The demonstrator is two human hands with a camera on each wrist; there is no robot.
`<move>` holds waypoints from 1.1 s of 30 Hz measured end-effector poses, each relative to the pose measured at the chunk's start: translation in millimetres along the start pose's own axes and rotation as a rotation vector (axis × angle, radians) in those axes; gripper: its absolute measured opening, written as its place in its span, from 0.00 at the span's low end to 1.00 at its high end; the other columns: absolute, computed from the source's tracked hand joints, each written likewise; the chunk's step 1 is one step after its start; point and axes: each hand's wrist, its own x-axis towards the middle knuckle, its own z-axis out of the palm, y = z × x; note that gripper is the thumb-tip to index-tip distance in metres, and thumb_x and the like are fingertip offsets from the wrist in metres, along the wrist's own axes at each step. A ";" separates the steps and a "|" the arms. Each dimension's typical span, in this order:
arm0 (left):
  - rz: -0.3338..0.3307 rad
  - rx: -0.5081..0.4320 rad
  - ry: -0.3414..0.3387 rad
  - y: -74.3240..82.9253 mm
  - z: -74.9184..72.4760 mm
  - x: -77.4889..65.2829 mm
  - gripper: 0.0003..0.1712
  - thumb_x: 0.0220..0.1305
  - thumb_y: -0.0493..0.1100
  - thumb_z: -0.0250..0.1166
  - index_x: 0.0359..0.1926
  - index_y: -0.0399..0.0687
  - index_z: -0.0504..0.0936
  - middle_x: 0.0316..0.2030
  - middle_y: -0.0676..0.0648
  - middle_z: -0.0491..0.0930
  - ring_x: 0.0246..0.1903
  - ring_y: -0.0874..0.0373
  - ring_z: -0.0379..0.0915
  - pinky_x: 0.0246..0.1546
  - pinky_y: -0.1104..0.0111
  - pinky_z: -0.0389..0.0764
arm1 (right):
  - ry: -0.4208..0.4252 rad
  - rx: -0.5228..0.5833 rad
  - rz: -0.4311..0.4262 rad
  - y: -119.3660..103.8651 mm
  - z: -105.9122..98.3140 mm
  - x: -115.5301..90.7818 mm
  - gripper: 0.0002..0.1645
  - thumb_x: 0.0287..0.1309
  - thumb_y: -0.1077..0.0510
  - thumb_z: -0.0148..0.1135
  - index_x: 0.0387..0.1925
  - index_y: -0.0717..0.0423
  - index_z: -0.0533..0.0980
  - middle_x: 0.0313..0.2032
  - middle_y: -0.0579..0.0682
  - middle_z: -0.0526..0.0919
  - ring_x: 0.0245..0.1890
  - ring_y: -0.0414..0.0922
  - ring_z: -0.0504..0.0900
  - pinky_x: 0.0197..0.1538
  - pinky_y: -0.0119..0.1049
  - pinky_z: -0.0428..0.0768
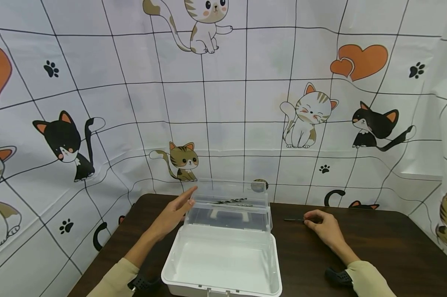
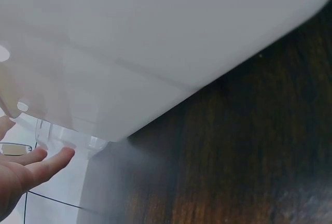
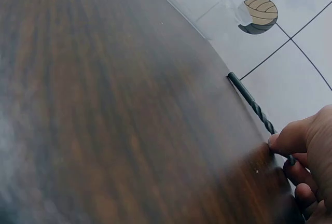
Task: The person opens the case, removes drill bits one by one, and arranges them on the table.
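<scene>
My right hand (image 1: 323, 227) pinches a dark twist drill bit (image 3: 250, 98) between thumb and fingers, just above the dark wooden table. The bit's plain shank points left, away from the hand. My left hand (image 1: 171, 217) has its fingers extended at the left side of a raised clear lid (image 1: 229, 220); whether they touch it I cannot tell. The lid belongs to a white plastic box (image 1: 221, 260) standing in front of me. Other drill bits (image 1: 229, 201) lie in the clear lid section.
The brown table (image 1: 387, 247) extends to both sides of the box. Behind it hangs a white cloth (image 1: 223, 103) with a grid and cartoon cats. A latch (image 1: 217, 293) sits on the box's front edge.
</scene>
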 end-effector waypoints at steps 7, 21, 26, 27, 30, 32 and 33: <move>-0.002 0.008 0.004 1.0 1.0 0.1 0.30 0.82 0.54 0.51 0.78 0.78 0.55 0.78 0.54 0.49 0.72 0.39 0.56 0.59 0.35 0.67 | -0.012 -0.033 -0.009 0.9 0.7 0.3 0.09 0.61 0.61 0.73 0.44 0.55 0.85 0.41 0.50 0.87 0.34 0.46 0.79 0.37 0.38 0.75; -0.011 0.012 -0.001 -4.5 0.7 -1.4 0.31 0.81 0.55 0.51 0.79 0.74 0.55 0.78 0.54 0.49 0.72 0.39 0.56 0.58 0.36 0.69 | -0.024 -0.012 0.001 -2.1 -0.5 -2.7 0.13 0.62 0.55 0.74 0.46 0.55 0.85 0.47 0.55 0.86 0.52 0.57 0.79 0.53 0.55 0.73; -0.010 0.011 -0.001 -3.6 0.0 -0.6 0.30 0.81 0.55 0.51 0.78 0.79 0.55 0.78 0.54 0.50 0.72 0.40 0.56 0.58 0.36 0.68 | -0.030 0.028 0.026 -9.0 -3.3 -1.7 0.15 0.64 0.51 0.73 0.47 0.57 0.85 0.54 0.61 0.82 0.60 0.62 0.75 0.58 0.61 0.70; -0.008 0.012 -0.001 -3.6 -0.2 -0.2 0.30 0.81 0.55 0.51 0.78 0.79 0.55 0.78 0.54 0.50 0.72 0.40 0.56 0.58 0.36 0.68 | -0.030 0.033 0.029 -11.3 -3.9 -1.3 0.16 0.64 0.51 0.73 0.47 0.57 0.85 0.55 0.61 0.82 0.60 0.62 0.74 0.58 0.61 0.70; -0.008 0.016 0.005 -3.6 -0.3 0.7 0.30 0.81 0.55 0.51 0.78 0.79 0.56 0.78 0.55 0.50 0.72 0.40 0.56 0.58 0.36 0.68 | -0.026 0.043 0.027 -19.4 -5.7 0.2 0.16 0.65 0.51 0.72 0.48 0.57 0.85 0.56 0.62 0.81 0.61 0.62 0.73 0.59 0.61 0.69; -0.011 0.019 0.014 -3.2 0.4 0.7 0.30 0.81 0.56 0.51 0.78 0.79 0.56 0.78 0.55 0.50 0.72 0.40 0.56 0.58 0.36 0.68 | -0.021 0.044 0.014 -25.0 -6.9 2.0 0.17 0.66 0.50 0.71 0.48 0.58 0.85 0.56 0.62 0.81 0.62 0.62 0.73 0.60 0.61 0.68; -0.014 0.020 0.018 -3.0 1.1 0.5 0.30 0.81 0.56 0.51 0.78 0.79 0.56 0.78 0.55 0.50 0.72 0.40 0.57 0.58 0.36 0.68 | -0.020 0.048 0.004 -28.0 -7.4 3.0 0.18 0.66 0.49 0.70 0.48 0.58 0.85 0.55 0.62 0.82 0.62 0.62 0.73 0.60 0.61 0.68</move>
